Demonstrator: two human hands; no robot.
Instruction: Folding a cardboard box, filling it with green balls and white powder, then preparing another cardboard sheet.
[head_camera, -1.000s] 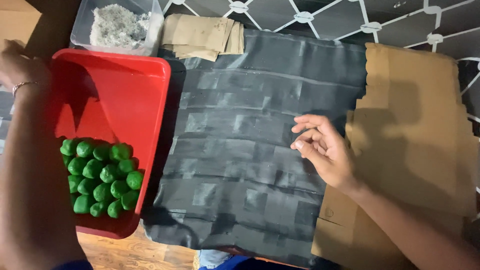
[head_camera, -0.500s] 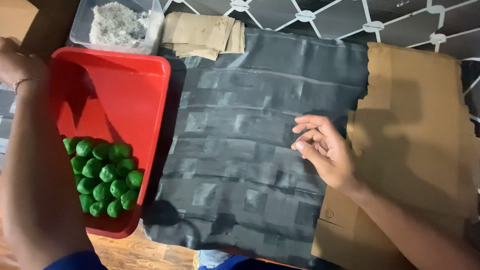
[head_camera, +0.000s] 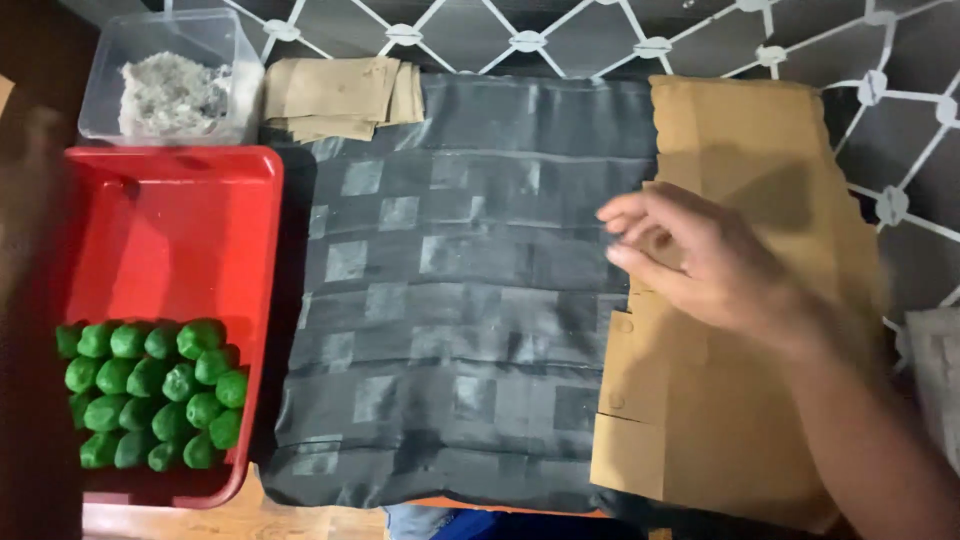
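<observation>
Dark checked cloth (head_camera: 460, 300) over counter | right hand (head_camera: 700, 265) hovers, fingers loosely open, empty | left hand (head_camera: 30, 190) blurred (grip unclear) | green balls (head_camera: 150, 395) fill part of red tray (head_camera: 180, 210)

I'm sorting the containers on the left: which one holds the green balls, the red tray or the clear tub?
The red tray: green balls are clustered at its near end. The clear tub behind it holds only a greyish, fluffy material.
</observation>
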